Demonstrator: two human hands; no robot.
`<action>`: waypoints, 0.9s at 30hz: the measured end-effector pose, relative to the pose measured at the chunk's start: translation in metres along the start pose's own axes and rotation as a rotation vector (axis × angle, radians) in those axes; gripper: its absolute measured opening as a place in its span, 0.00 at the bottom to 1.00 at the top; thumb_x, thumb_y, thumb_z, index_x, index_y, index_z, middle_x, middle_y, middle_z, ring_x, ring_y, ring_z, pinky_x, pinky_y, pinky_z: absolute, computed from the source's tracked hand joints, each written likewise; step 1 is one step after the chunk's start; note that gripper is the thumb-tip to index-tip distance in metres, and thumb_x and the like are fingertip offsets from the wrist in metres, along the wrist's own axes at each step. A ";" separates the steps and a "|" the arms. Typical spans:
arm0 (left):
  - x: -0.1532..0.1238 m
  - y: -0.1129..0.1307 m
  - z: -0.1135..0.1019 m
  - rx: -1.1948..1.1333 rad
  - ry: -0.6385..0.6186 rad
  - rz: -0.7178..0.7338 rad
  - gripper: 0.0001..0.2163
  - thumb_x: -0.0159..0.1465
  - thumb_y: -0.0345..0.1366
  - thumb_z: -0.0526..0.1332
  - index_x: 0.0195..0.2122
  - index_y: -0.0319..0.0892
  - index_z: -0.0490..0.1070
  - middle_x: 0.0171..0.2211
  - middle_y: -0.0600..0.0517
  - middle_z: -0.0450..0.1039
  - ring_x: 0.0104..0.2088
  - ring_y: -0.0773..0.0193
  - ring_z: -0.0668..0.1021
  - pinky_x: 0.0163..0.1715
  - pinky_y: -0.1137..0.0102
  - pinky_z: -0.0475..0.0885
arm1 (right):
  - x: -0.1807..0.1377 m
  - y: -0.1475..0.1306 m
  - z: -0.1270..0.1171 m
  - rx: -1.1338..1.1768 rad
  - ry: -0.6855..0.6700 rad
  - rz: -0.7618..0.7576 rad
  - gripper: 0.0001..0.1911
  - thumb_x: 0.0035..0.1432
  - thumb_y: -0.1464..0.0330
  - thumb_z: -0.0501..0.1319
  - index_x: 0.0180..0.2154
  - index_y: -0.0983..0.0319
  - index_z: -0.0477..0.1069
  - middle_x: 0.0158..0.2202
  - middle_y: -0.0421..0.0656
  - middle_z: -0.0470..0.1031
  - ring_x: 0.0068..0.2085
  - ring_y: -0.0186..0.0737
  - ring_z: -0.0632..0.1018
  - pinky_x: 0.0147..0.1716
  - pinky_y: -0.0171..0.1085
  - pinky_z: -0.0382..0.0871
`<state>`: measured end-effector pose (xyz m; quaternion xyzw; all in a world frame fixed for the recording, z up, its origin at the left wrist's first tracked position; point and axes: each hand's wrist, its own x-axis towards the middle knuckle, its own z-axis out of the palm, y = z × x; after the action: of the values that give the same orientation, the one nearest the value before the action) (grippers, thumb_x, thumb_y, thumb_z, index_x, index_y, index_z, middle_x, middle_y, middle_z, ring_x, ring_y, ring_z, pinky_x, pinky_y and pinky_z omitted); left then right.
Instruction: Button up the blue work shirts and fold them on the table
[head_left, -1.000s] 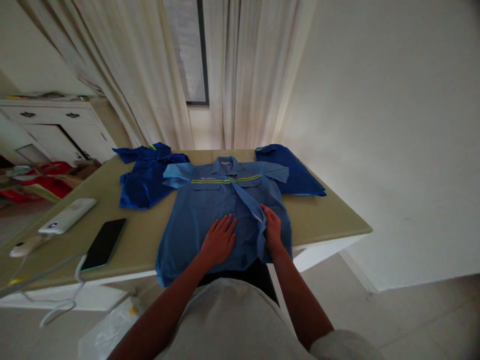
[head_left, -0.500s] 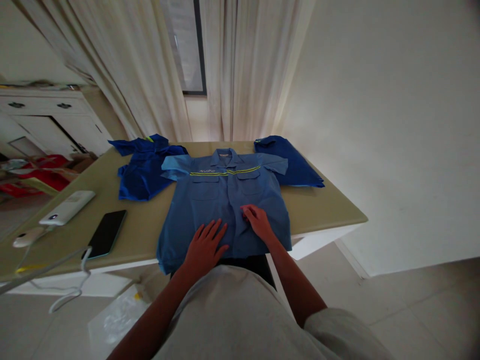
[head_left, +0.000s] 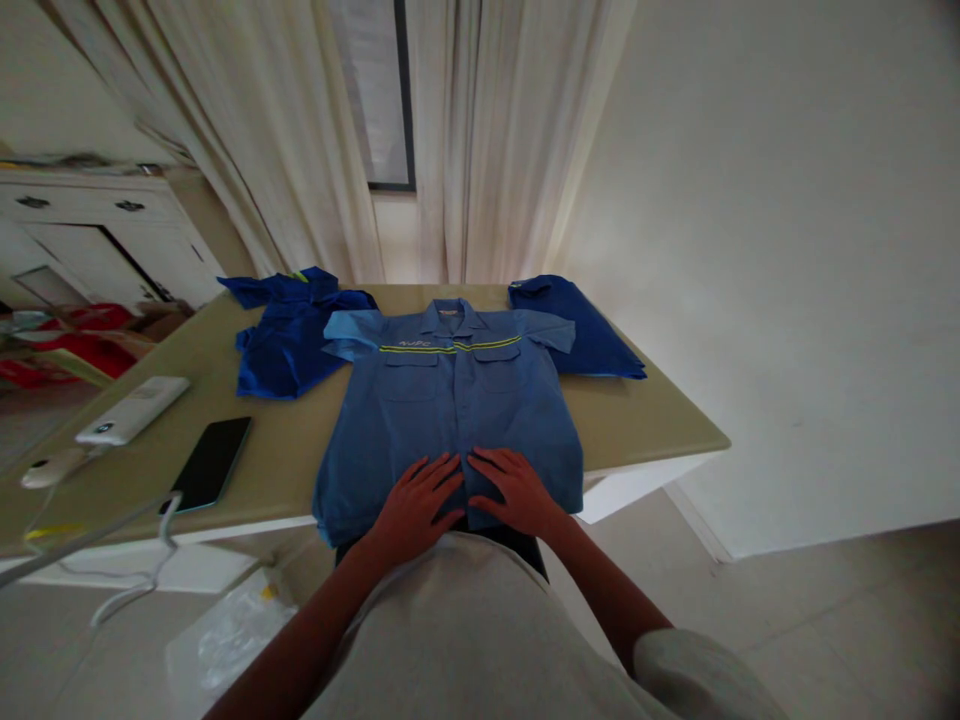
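Note:
A light blue work shirt (head_left: 450,410) with a yellow chest stripe lies front-up and spread flat on the olive table (head_left: 645,415). Its hem hangs slightly over the near edge. My left hand (head_left: 414,500) rests flat on the shirt's lower front, fingers spread. My right hand (head_left: 510,488) lies flat just beside it on the closed front placket, fingers stretched out. Both hands press on the cloth near the hem and hold nothing.
A crumpled dark blue garment (head_left: 289,335) lies at the back left, a folded dark blue one (head_left: 581,330) at the back right. A black phone (head_left: 208,462), a white power bank (head_left: 133,410) and a white cable (head_left: 142,560) sit on the left. Curtains hang behind; a white cabinet stands left.
My right hand laid the lifted front flap down flat and slid toward the hem. My left hand also moved down toward the near edge. The shirt front is now closed and smooth.

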<state>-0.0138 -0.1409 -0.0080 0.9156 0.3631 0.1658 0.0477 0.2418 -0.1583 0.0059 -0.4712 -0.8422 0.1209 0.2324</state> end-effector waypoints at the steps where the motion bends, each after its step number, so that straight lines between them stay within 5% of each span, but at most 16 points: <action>1: 0.003 -0.005 -0.003 -0.015 0.021 -0.045 0.20 0.75 0.45 0.55 0.63 0.47 0.73 0.65 0.48 0.74 0.65 0.56 0.74 0.67 0.56 0.67 | -0.002 0.000 0.002 -0.019 0.002 -0.001 0.32 0.68 0.51 0.64 0.69 0.54 0.67 0.68 0.49 0.70 0.64 0.53 0.72 0.64 0.52 0.65; 4: 0.015 -0.024 -0.012 0.044 0.149 -0.264 0.20 0.77 0.40 0.49 0.58 0.44 0.78 0.59 0.45 0.78 0.60 0.55 0.78 0.65 0.56 0.68 | -0.004 -0.002 0.009 -0.062 0.026 0.005 0.30 0.70 0.53 0.62 0.69 0.55 0.67 0.67 0.49 0.70 0.63 0.53 0.73 0.63 0.53 0.66; 7: 0.019 -0.036 -0.012 0.186 0.212 -0.419 0.23 0.75 0.46 0.52 0.66 0.43 0.71 0.69 0.40 0.67 0.69 0.42 0.67 0.69 0.41 0.59 | -0.004 -0.004 0.014 -0.085 0.056 0.012 0.29 0.71 0.55 0.62 0.69 0.54 0.67 0.67 0.50 0.71 0.62 0.55 0.73 0.62 0.54 0.67; 11: 0.010 -0.037 -0.002 0.233 0.130 -0.475 0.29 0.73 0.51 0.54 0.71 0.44 0.64 0.73 0.39 0.58 0.72 0.33 0.61 0.67 0.34 0.55 | -0.008 -0.008 0.016 -0.080 0.074 0.007 0.29 0.71 0.55 0.62 0.69 0.53 0.66 0.67 0.49 0.71 0.62 0.55 0.74 0.62 0.55 0.68; 15: -0.014 -0.038 -0.006 0.116 0.172 -0.436 0.26 0.74 0.50 0.54 0.69 0.46 0.67 0.70 0.41 0.65 0.69 0.41 0.67 0.68 0.43 0.60 | -0.021 0.003 0.012 -0.053 0.125 0.018 0.25 0.72 0.56 0.60 0.66 0.54 0.70 0.64 0.49 0.74 0.61 0.54 0.75 0.61 0.54 0.68; 18: -0.047 -0.044 -0.014 0.037 0.361 -0.547 0.20 0.74 0.47 0.53 0.60 0.44 0.73 0.61 0.40 0.74 0.61 0.47 0.74 0.64 0.49 0.65 | -0.040 0.024 0.005 -0.075 0.296 0.187 0.21 0.72 0.55 0.59 0.59 0.54 0.76 0.56 0.50 0.79 0.56 0.54 0.77 0.59 0.54 0.69; 22: -0.099 -0.046 -0.009 -0.019 0.668 -0.857 0.22 0.69 0.54 0.58 0.52 0.42 0.71 0.54 0.39 0.72 0.60 0.42 0.71 0.64 0.39 0.63 | -0.064 0.047 -0.004 -0.128 0.565 0.433 0.23 0.69 0.49 0.59 0.52 0.59 0.78 0.53 0.53 0.77 0.55 0.56 0.75 0.59 0.57 0.67; 27: -0.134 -0.042 0.014 -0.643 0.876 -1.174 0.33 0.50 0.56 0.72 0.51 0.45 0.63 0.45 0.47 0.72 0.44 0.52 0.80 0.45 0.49 0.80 | -0.080 0.051 0.000 -0.093 0.741 0.656 0.38 0.62 0.40 0.61 0.60 0.63 0.68 0.57 0.58 0.70 0.59 0.61 0.69 0.62 0.62 0.60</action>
<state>-0.1276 -0.2010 -0.0664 0.3681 0.7059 0.5547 0.2419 0.3151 -0.1992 -0.0379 -0.7325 -0.5149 -0.0255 0.4446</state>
